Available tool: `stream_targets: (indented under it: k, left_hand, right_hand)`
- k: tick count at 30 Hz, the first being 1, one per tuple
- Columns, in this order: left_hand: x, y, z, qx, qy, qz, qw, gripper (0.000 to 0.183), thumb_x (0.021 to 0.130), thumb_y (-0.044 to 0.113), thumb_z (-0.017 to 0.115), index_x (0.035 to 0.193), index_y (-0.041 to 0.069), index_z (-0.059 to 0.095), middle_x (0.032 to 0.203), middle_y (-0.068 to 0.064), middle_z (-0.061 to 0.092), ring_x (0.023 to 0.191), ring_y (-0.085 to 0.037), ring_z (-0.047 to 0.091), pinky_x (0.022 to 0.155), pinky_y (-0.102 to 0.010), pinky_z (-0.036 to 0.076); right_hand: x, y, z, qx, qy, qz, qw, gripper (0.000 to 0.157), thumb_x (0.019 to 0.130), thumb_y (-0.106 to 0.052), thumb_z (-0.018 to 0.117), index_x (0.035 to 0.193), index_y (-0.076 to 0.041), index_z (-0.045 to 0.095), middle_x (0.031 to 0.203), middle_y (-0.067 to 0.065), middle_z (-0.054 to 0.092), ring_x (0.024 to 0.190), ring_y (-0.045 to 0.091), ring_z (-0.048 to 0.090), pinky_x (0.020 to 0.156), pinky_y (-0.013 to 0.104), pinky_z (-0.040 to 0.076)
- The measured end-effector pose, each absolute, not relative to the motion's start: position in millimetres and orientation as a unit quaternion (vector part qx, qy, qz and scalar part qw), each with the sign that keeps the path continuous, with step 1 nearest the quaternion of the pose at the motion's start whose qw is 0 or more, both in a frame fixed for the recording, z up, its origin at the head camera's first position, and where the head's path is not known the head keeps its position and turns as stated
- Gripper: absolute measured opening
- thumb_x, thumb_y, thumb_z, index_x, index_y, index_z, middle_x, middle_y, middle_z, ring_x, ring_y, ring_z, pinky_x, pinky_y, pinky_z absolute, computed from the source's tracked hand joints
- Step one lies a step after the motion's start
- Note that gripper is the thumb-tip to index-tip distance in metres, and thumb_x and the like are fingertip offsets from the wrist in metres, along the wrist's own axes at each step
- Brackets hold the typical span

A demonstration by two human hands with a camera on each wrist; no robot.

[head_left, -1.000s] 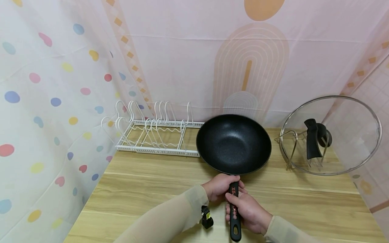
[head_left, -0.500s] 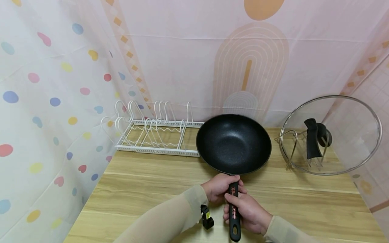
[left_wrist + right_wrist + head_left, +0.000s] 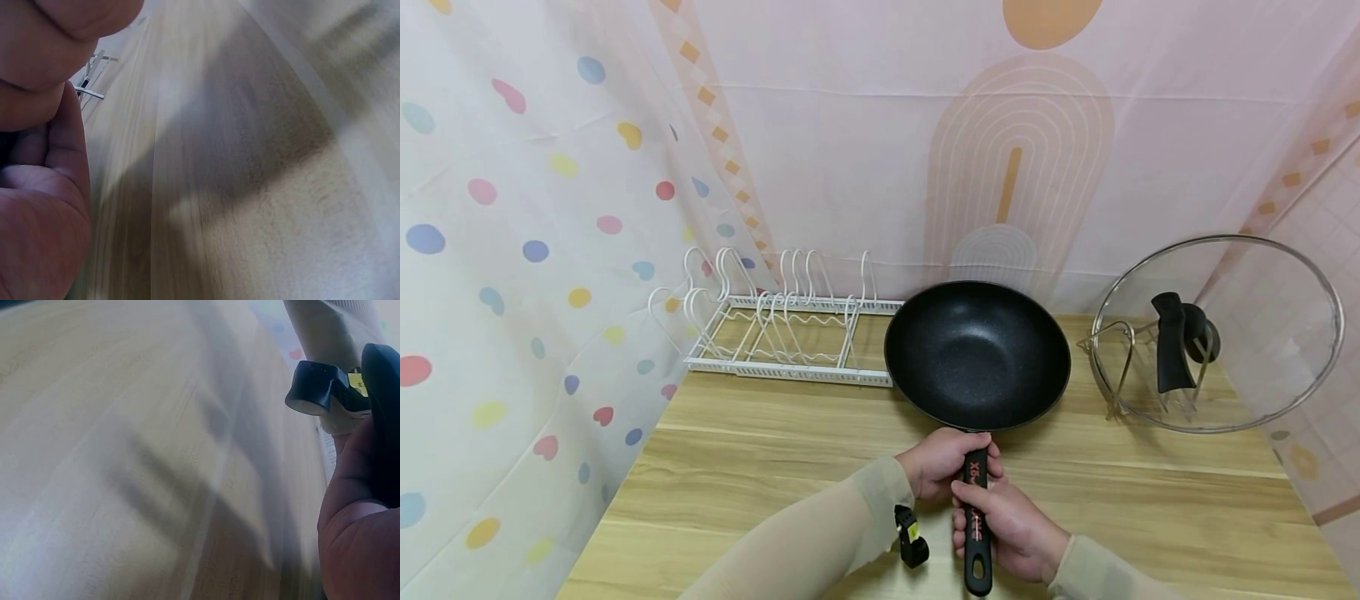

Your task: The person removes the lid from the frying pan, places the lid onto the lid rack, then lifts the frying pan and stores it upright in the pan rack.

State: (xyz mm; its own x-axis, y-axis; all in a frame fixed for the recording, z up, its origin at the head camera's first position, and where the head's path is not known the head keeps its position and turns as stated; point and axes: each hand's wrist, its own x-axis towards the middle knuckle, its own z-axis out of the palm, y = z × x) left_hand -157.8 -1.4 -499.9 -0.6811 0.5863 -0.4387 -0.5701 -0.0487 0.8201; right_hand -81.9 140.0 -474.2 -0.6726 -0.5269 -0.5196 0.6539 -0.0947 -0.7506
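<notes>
A black wok point(image 3: 977, 358) with a long black handle point(image 3: 977, 533) is at the centre of the head view, its inside facing up. My left hand point(image 3: 943, 462) grips the handle close to the pan, thumb across the top. Lower down, my right hand point(image 3: 1011, 525) holds the same handle with its thumb along the upper side and fingers curled beneath. In the left wrist view, curled fingers point(image 3: 50, 56) fill the left side and hide most of the handle. The right wrist view has the dark handle point(image 3: 384, 425) against the right palm.
Left of the wok lies a white wire rack point(image 3: 790, 375) with upright loops. To the right, a glass lid point(image 3: 1270, 333) with a black handle leans in a small metal stand point(image 3: 1123, 367). Patterned curtains point(image 3: 850, 167) hang behind the wooden table point(image 3: 760, 450).
The right hand and the handle's end have shifted very slightly left. The wok, the rack and the lid look unmoved.
</notes>
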Motion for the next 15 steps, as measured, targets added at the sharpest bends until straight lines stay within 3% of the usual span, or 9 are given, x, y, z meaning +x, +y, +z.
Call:
stream_targets:
  k: [7, 15]
  left_hand:
    - [-157.5, -1.6, -498.3, -0.003, 0.557, 0.728, 0.4, 0.024, 0.111, 0.027, 0.048, 0.102, 0.011, 0.064, 0.087, -0.001, 0.073, 0.085, -0.014, 0.075, 0.092, -0.034, 0.062]
    - [-157.1, -1.9, -494.9, -0.011, 0.526, 0.735, 0.427, 0.025, 0.112, 0.026, 0.044, 0.101, 0.012, 0.061, 0.084, 0.0, 0.068, 0.081, -0.012, 0.069, 0.085, -0.029, 0.06]
  right_hand:
    - [-79.6, 140.1, -474.9, 0.063, 0.539, -0.734, 0.409, 0.023, 0.107, -0.032, 0.056, 0.1, -0.011, 0.053, 0.075, -0.004, 0.059, 0.07, 0.008, 0.061, 0.071, 0.026, 0.058]
    - [-74.3, 139.1, -477.3, 0.054, 0.526, -0.737, 0.421, 0.041, 0.106, -0.032, 0.059, 0.127, -0.002, 0.04, 0.075, -0.005, 0.061, 0.069, 0.007, 0.063, 0.072, 0.026, 0.059]
